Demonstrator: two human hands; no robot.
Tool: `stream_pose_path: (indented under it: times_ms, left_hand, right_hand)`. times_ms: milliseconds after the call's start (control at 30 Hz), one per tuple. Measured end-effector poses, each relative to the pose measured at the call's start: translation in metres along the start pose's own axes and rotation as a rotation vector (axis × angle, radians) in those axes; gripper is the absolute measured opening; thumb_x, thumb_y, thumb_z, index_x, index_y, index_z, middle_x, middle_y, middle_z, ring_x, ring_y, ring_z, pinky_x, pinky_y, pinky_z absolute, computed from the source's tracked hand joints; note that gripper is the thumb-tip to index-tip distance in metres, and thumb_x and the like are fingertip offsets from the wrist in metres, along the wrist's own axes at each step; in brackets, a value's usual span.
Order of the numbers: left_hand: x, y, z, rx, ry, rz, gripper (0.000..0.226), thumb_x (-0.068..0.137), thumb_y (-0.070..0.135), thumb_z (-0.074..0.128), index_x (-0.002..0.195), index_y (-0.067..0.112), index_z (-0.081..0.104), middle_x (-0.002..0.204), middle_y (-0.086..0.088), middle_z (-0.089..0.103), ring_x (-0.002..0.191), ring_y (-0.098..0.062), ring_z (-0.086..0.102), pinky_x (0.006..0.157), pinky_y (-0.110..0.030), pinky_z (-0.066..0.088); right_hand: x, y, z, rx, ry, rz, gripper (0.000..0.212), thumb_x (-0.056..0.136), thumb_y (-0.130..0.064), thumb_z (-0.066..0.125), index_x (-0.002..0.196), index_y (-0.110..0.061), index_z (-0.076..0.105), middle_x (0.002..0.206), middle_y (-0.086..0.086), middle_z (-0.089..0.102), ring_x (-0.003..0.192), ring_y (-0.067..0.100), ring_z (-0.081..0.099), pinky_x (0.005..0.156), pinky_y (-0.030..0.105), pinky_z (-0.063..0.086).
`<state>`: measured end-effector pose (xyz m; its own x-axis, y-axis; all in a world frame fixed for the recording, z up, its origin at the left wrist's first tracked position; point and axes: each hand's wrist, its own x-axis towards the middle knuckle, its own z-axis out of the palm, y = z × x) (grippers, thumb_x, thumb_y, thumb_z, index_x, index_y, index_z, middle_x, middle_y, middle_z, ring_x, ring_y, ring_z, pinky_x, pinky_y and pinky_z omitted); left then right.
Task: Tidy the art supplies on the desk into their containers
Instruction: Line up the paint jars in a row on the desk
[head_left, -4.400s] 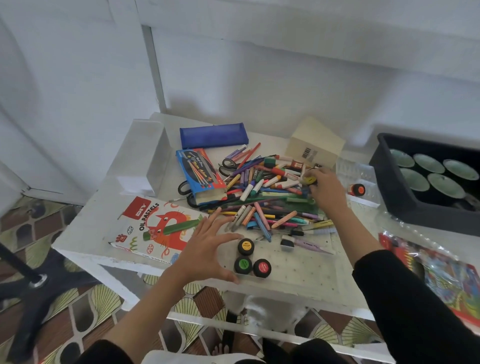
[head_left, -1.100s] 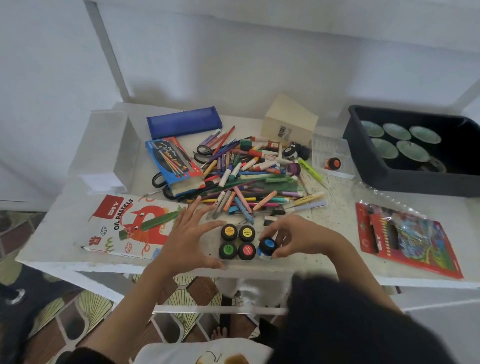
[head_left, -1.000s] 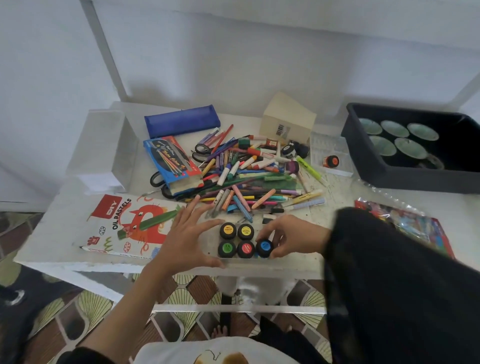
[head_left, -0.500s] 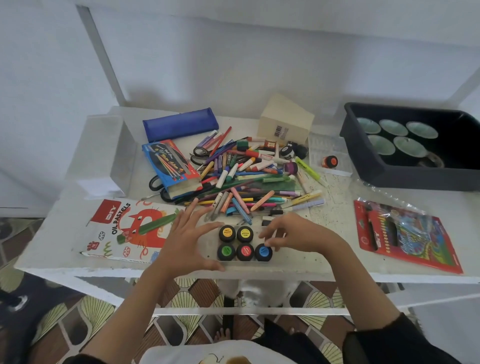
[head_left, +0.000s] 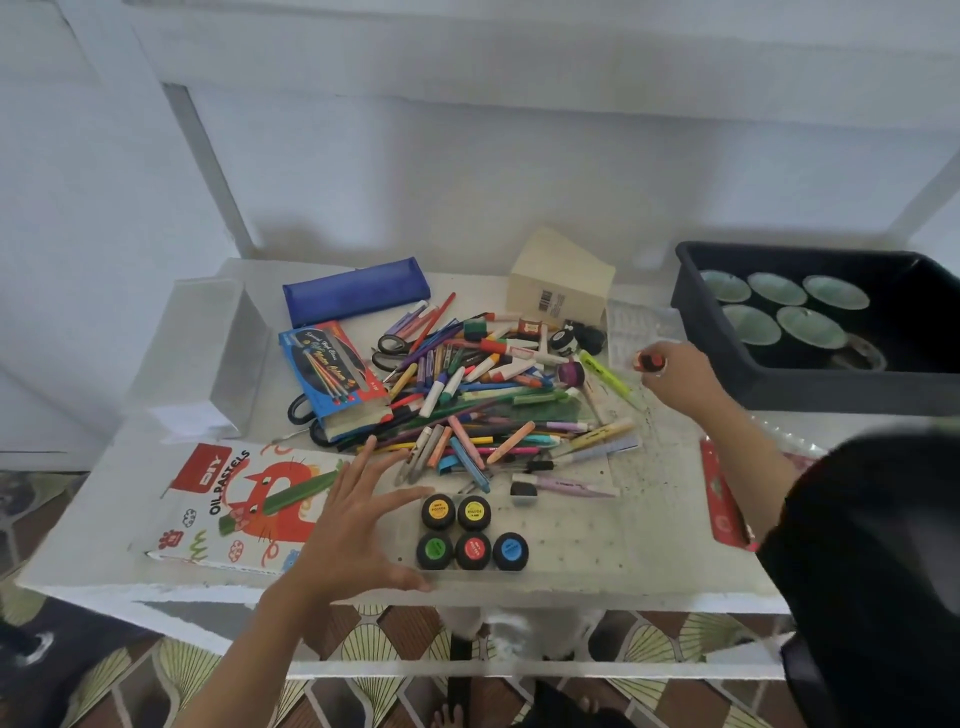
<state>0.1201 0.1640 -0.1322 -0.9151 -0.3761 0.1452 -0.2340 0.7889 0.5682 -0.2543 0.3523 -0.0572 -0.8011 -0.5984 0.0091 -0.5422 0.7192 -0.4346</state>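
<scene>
Head view: a white, speckled worktop (head_left: 649, 525) carried scattered art supplies.
A deep black plastic bin (head_left: 810, 387) sat at the far right, a flat cardboard oil pastels box (head_left: 208, 493) at the near left, and a tangled pile of slim markers and crayons (head_left: 483, 400) lay in the middle. The left hand (head_left: 358, 525) rested flat with fingers spread beside five round, black-lidded paint pots (head_left: 470, 530) in a clear tray. The right hand (head_left: 675, 371) was pinched around a small orange-capped pot (head_left: 649, 361) near the bin.
</scene>
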Motion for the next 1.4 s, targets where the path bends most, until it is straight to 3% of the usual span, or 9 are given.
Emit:
stream_pose_path:
  times_ms: [167,433,567,700,867,1067,1167,1267,1400]
  left_hand:
    - [0.001,0.001,-0.001,-0.004,-0.004,-0.018,0.089,0.043,0.081,0.072,0.124,0.047,0.055,0.154,0.009,0.020,0.146,-0.014,-0.012,0.111,-0.050,0.003]
    - [0.000,0.004,-0.003,-0.021,-0.016,-0.054,0.089,0.043,0.078,0.075,0.124,0.049,0.055,0.154,0.012,0.019,0.145,-0.012,-0.014,0.112,-0.054,0.001]
    - [0.001,0.004,-0.003,-0.019,-0.012,-0.048,0.089,0.043,0.079,0.074,0.124,0.048,0.056,0.153,0.013,0.021,0.145,-0.013,-0.013,0.112,-0.055,0.001]
    - [0.001,0.005,-0.003,-0.018,-0.032,-0.072,0.088,0.043,0.079,0.073,0.124,0.049,0.054,0.154,0.013,0.019,0.145,-0.010,-0.015,0.113,-0.055,-0.001]
    - [0.001,0.005,-0.004,0.001,-0.044,-0.062,0.089,0.044,0.080,0.072,0.125,0.048,0.054,0.154,0.013,0.019,0.145,-0.010,-0.015,0.113,-0.053,-0.001]
    - [0.001,0.003,-0.004,0.018,-0.064,-0.061,0.089,0.045,0.080,0.071,0.126,0.048,0.052,0.154,0.013,0.018,0.144,-0.007,-0.017,0.114,-0.050,-0.002]
    - [0.001,0.003,-0.004,0.022,-0.069,-0.057,0.089,0.046,0.080,0.070,0.127,0.049,0.050,0.153,0.014,0.018,0.143,-0.007,-0.017,0.114,-0.049,-0.002]
    - [0.000,0.003,-0.004,0.032,-0.074,-0.053,0.089,0.046,0.081,0.069,0.127,0.050,0.048,0.153,0.014,0.017,0.143,-0.007,-0.018,0.115,-0.049,-0.004]
    - [0.000,0.002,-0.004,0.047,-0.079,-0.045,0.090,0.047,0.082,0.067,0.128,0.049,0.047,0.154,0.013,0.017,0.143,-0.007,-0.018,0.115,-0.049,-0.005]
  right_hand:
    - [0.036,0.017,0.016,-0.201,-0.098,0.029,0.049,0.087,-0.011,0.055,0.135,-0.019,0.047,0.134,0.023,0.046,0.126,0.040,0.040,0.106,0.045,0.033]
    - [0.033,0.022,0.030,-0.223,0.082,-0.058,0.037,0.094,-0.003,0.044,0.126,-0.018,0.056,0.121,0.018,0.052,0.112,0.037,0.046,0.091,0.045,0.045]
    - [0.025,0.019,0.025,-0.075,0.152,-0.090,0.035,0.094,-0.005,0.048,0.128,-0.014,0.054,0.123,0.018,0.052,0.109,0.034,0.049,0.090,0.044,0.047]
    - [-0.004,-0.004,0.013,0.176,0.197,-0.163,0.041,0.086,-0.005,0.063,0.125,-0.012,0.055,0.114,0.013,0.060,0.102,0.024,0.057,0.091,0.031,0.045]
    - [-0.071,-0.040,0.007,0.424,-0.140,-0.270,0.039,0.078,-0.004,0.072,0.111,-0.018,0.058,0.103,-0.003,0.064,0.092,0.011,0.063,0.078,0.017,0.053]
    - [-0.118,-0.066,0.024,0.357,-0.508,-0.506,0.036,0.077,-0.006,0.073,0.107,-0.024,0.065,0.109,-0.011,0.055,0.100,-0.002,0.054,0.085,0.012,0.047]
    - [-0.124,-0.074,0.031,0.239,-0.559,-0.563,0.040,0.077,-0.008,0.074,0.112,-0.022,0.063,0.103,-0.018,0.054,0.094,-0.010,0.049,0.079,0.004,0.040]
    - [-0.125,-0.080,0.038,0.094,-0.552,-0.602,0.038,0.078,-0.009,0.072,0.112,-0.023,0.061,0.102,-0.016,0.052,0.089,-0.003,0.045,0.075,0.002,0.035]
    - [-0.125,-0.087,0.046,0.021,-0.546,-0.611,0.038,0.078,-0.006,0.072,0.111,-0.023,0.063,0.114,-0.006,0.049,0.104,0.008,0.047,0.089,0.019,0.043]
